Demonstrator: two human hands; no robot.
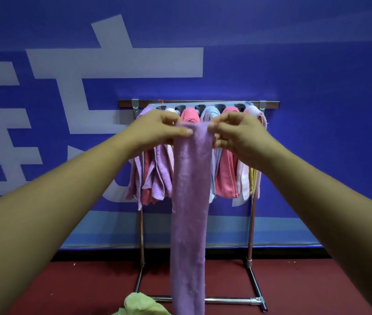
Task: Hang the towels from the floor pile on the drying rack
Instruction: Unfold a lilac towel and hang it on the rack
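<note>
Hands level: your left hand and right hand pinch the long purple terry towel hanging lengthwise before the metal drying rack.

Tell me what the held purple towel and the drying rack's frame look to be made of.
Purple towel: soft terry-like cloth, probably cotton or microfibre; matte, nubby surface, hanging limp. Drying rack frame: metal tubing, likely steel, polished; bright reflective streaks along its poles and base bar.

Left hand and right hand bare, forearms apparently bare throughout.
</note>
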